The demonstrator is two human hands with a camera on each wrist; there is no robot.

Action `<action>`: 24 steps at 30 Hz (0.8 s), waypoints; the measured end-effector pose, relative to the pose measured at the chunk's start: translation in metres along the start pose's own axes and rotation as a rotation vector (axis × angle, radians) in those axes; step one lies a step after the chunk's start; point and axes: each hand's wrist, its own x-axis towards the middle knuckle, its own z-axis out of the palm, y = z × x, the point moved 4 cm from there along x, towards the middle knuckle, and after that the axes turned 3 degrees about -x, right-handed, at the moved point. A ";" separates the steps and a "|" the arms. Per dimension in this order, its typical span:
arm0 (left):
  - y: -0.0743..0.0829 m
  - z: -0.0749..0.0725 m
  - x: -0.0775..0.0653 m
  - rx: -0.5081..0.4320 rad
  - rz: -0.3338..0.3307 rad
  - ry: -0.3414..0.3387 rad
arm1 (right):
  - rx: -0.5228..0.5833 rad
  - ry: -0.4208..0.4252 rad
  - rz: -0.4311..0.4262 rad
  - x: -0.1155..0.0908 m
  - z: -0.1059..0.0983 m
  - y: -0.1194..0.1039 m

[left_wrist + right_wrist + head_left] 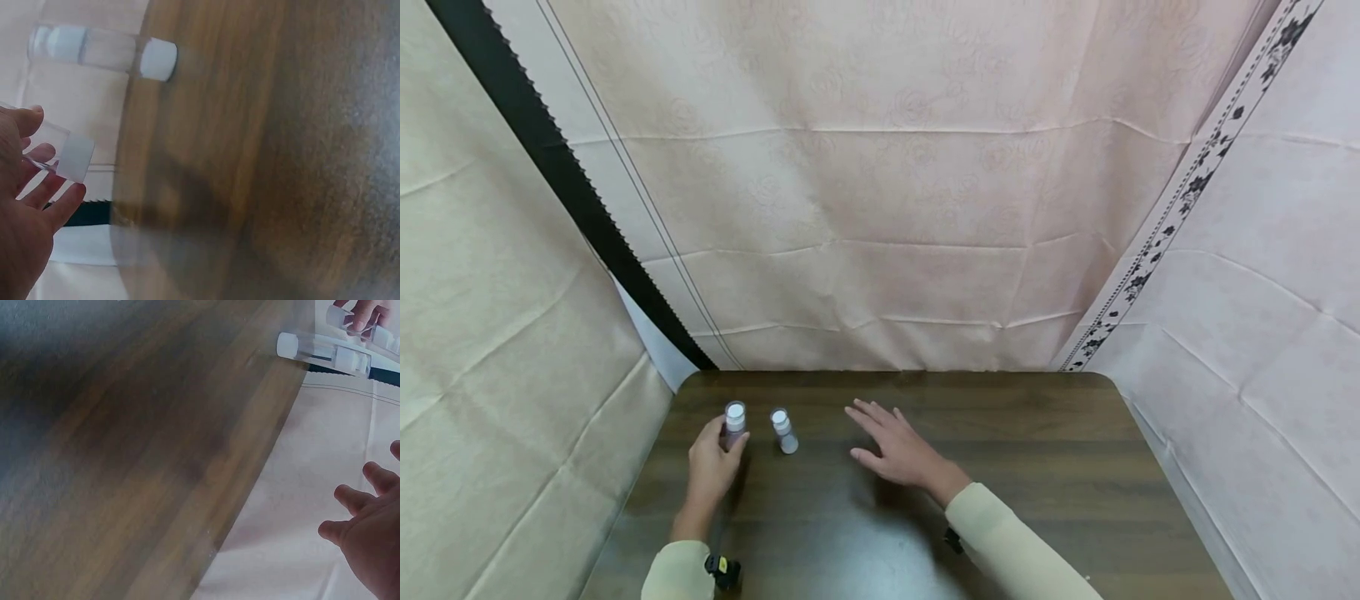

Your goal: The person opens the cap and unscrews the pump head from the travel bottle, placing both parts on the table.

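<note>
My left hand (712, 468) grips a clear, white-capped bottle (735, 417) between thumb and fingers, near the table's far left. In the left wrist view the held bottle's white base (75, 157) appears raised off the tabletop. A second bottle (784, 432), alike in look, stands upright on the table just right of that hand; its white lower end (159, 59) rests on the wood. Over the table, right of both bottles, my right hand (898, 446) is spread with straight fingers and holds nothing. In the right wrist view, its fingers (354, 500) are apart from the standing bottle (322, 353).
The dark wooden table (1037, 467) has rounded far corners. Pale creased cloth (880, 200) hangs behind it, with more cloth at the left (512, 375) and right (1262, 333) sides. A black strip (580, 192) runs down the back left.
</note>
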 end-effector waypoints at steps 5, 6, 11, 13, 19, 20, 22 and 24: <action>0.016 -0.002 -0.004 -0.006 0.059 -0.011 | -0.012 0.021 0.007 -0.003 -0.007 0.002; 0.019 -0.002 -0.005 -0.007 0.067 -0.016 | -0.014 0.028 0.006 -0.003 -0.009 0.002; 0.032 -0.002 -0.007 0.002 0.119 -0.029 | -0.021 0.042 0.002 -0.004 -0.014 0.003; 0.037 -0.002 -0.009 0.013 0.143 -0.038 | -0.014 0.043 0.000 -0.005 -0.016 0.002; 0.054 -0.001 -0.015 0.061 0.211 -0.049 | -0.011 0.031 -0.001 -0.010 -0.021 0.004; 0.058 0.000 -0.016 0.066 0.228 -0.049 | -0.018 0.027 0.002 -0.010 -0.022 0.005; 0.065 0.002 -0.018 0.069 0.264 -0.054 | -0.030 0.023 0.003 -0.012 -0.024 0.007; 0.073 0.005 -0.019 0.069 0.291 -0.065 | -0.047 0.015 0.001 -0.014 -0.027 0.009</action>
